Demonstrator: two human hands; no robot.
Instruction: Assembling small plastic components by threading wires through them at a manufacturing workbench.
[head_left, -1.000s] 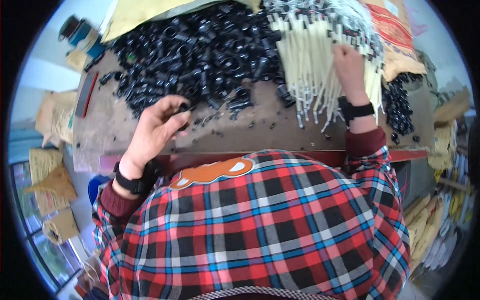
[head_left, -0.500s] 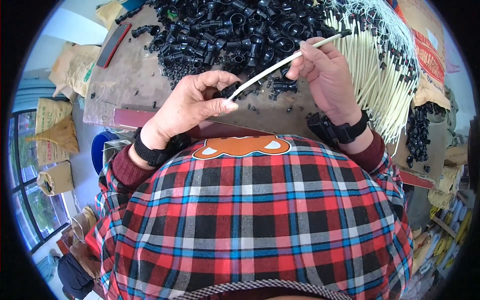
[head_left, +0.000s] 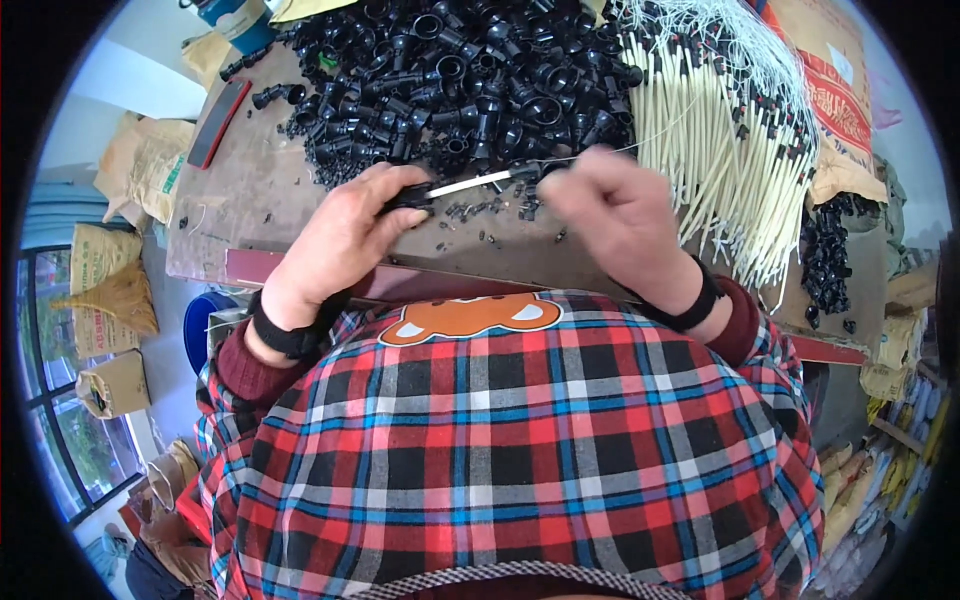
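Note:
My left hand (head_left: 345,230) is closed round a black plastic fitting (head_left: 405,200) above the near part of the table. A short length of cream tube (head_left: 470,185) sticks out of the fitting to the right, with a black piece (head_left: 524,172) at its far end. Close to that end is my right hand (head_left: 620,205), curled and blurred by motion; its fingertips are smeared, and what they hold is hidden. A thin pale string runs from near the black piece toward the upper right.
A big heap of black plastic fittings (head_left: 450,70) covers the table's back. Many cream tubes (head_left: 720,150) with black tips and white strings lie at right, beside a printed sack (head_left: 840,100). A red-and-black flat object (head_left: 218,124) and a blue container (head_left: 238,22) are at left.
The tube has slid into the fitting, so a shorter length shows between my hands. My left hand has moved a little left; my right hand has come lower and curled up.

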